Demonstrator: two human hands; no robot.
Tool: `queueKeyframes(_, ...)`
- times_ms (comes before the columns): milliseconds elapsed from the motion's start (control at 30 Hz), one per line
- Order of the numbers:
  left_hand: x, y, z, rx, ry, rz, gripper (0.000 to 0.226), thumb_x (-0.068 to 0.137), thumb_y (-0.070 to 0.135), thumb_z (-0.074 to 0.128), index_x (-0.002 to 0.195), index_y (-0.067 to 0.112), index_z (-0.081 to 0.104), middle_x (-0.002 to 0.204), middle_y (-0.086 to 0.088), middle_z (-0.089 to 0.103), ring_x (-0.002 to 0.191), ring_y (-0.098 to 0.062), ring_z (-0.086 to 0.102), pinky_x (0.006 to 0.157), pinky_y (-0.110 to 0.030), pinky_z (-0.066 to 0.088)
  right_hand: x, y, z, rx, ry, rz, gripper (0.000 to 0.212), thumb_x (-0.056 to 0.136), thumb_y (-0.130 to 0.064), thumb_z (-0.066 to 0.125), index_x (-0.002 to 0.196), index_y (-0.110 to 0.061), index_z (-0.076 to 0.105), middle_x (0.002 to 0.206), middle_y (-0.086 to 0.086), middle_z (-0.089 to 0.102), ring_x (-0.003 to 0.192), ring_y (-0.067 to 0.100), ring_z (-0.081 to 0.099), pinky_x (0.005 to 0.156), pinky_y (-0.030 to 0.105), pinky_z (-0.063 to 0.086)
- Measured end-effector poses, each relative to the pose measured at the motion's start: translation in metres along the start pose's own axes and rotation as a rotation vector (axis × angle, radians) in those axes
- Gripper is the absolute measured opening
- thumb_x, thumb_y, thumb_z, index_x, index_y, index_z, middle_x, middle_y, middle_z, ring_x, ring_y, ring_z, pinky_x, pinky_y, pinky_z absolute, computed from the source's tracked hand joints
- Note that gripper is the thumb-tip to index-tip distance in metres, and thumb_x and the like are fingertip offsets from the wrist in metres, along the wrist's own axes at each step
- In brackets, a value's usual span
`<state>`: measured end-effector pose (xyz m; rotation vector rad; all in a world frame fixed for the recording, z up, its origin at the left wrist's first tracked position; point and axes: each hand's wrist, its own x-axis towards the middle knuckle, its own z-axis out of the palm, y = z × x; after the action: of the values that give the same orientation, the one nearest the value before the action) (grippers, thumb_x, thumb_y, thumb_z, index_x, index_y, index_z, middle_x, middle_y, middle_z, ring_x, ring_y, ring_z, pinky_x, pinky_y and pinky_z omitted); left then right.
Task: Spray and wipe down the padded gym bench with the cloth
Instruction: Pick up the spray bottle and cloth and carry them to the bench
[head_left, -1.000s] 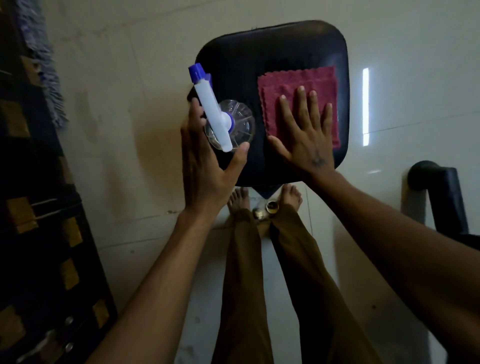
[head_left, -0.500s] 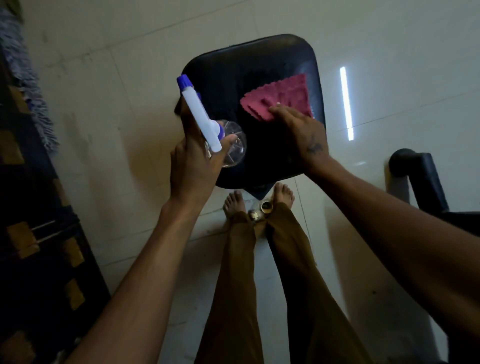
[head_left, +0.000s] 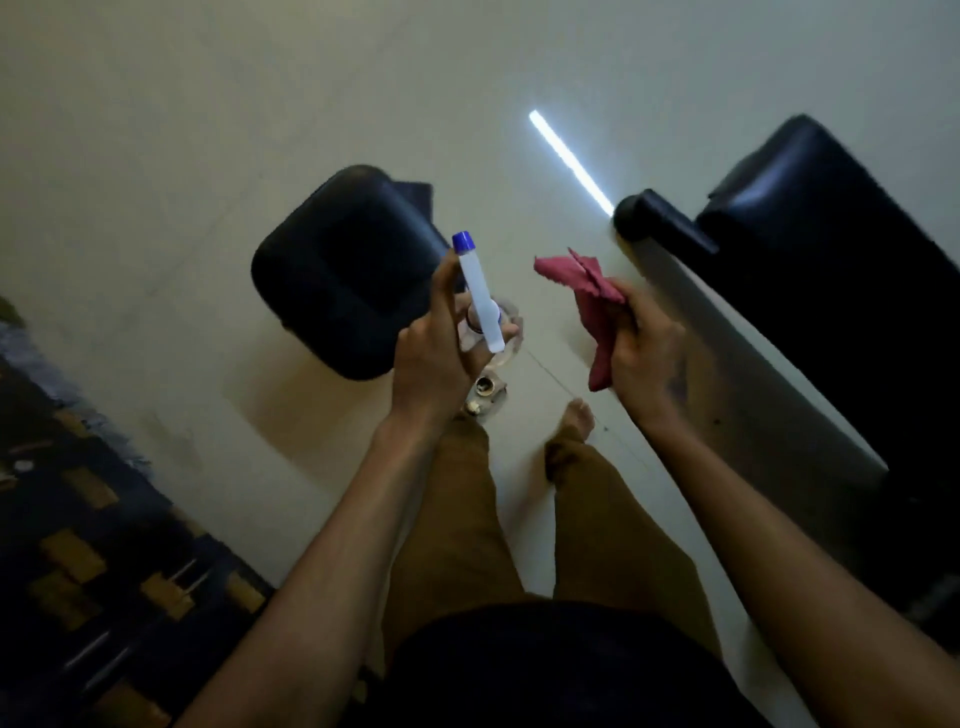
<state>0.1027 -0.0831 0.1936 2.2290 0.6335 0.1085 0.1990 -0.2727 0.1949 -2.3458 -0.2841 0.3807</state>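
A person stands over a square black padded seat (head_left: 353, 270) on a pale tiled floor (head_left: 156, 156), both hands lifted clear of it. The left hand (head_left: 436, 358) is curled round a clear plastic spray bottle with a white head and blue nozzle tip (head_left: 480, 296), held just off the seat's near right corner, nozzle pointing away from the body. The right hand (head_left: 649, 358) grips a bunched maroon cloth (head_left: 592, 296) to the right of the seat, one loose corner standing up and another hanging below the fist.

The cloth looks soft, light and limp; it would likely wipe best spread flat under an open palm, not wadded. The bottle appears light and rigid, its smooth wall possibly slick if wet, so the neck under the spray head seems the surest hold. The vinyl-like padding should give a little under pressure and shed liquid.

Farther right of the seat, well apart from it, lie a black padded roller (head_left: 644, 218) and a long black padded bench section (head_left: 831, 270). A dark patterned rug (head_left: 78, 519) lies to the seat's near left.
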Motion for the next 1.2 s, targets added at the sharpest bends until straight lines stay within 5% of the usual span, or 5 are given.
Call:
queueKeyframes(100,0.002,0.064,0.024,-0.013,-0.129,0.154,0.086,0.086,0.043,0.072,0.15,0.008,0.026,0.079,0.019,0.052,0.069,-0.028,0.068,0.064,-0.033,0.056,-0.025,0.025,-0.066,0.018,0.109,0.128,0.035,0.103,-0.011,0.047,0.136,-0.015,0.058,0.109,-0.011,0.058,0.099,-0.001,0.055,0.073,-0.005,0.04)
queueKeyframes(500,-0.027,0.292,0.212,0.062,-0.328,0.533,0.09,0.086,0.039,0.077,0.151,0.024,0.016,0.109,-0.003,0.074,0.086,-0.025,0.073,0.072,-0.041,0.06,-0.081,0.22,-0.284,0.284,0.551,0.562,0.035,0.107,-0.025,0.039,0.138,-0.024,0.054,0.105,-0.01,0.059,0.071,-0.013,0.049,0.053,0.004,0.039)
queueKeyframes(933,-0.002,0.405,0.455,0.093,-0.61,0.628,0.086,0.088,0.028,0.076,0.146,0.028,0.013,0.102,-0.013,0.073,0.073,-0.029,0.071,0.066,-0.033,0.056,-0.025,0.44,-0.421,0.277,0.725,0.801,0.035,0.106,-0.016,0.04,0.138,-0.014,0.056,0.129,0.009,0.062,0.116,0.018,0.058,0.087,0.025,0.046)
queueKeyframes(1067,0.021,0.423,0.53,0.08,-0.687,0.629,0.085,0.087,0.02,0.077,0.142,0.034,0.013,0.103,-0.015,0.073,0.072,-0.031,0.07,0.068,-0.031,0.052,0.005,0.503,-0.45,0.299,0.852,0.89,0.035,0.106,-0.012,0.039,0.137,-0.009,0.055,0.13,0.013,0.062,0.116,0.02,0.057,0.077,0.005,0.034)
queueKeyframes(1200,0.036,0.436,0.599,0.035,-0.732,0.609,0.084,0.087,0.022,0.075,0.142,0.031,0.012,0.106,-0.015,0.072,0.078,-0.033,0.071,0.073,-0.028,0.048,0.028,0.575,-0.465,0.292,1.021,0.907,0.033,0.106,-0.012,0.04,0.133,-0.009,0.059,0.121,0.013,0.065,0.086,-0.017,0.053,0.068,-0.006,0.034)
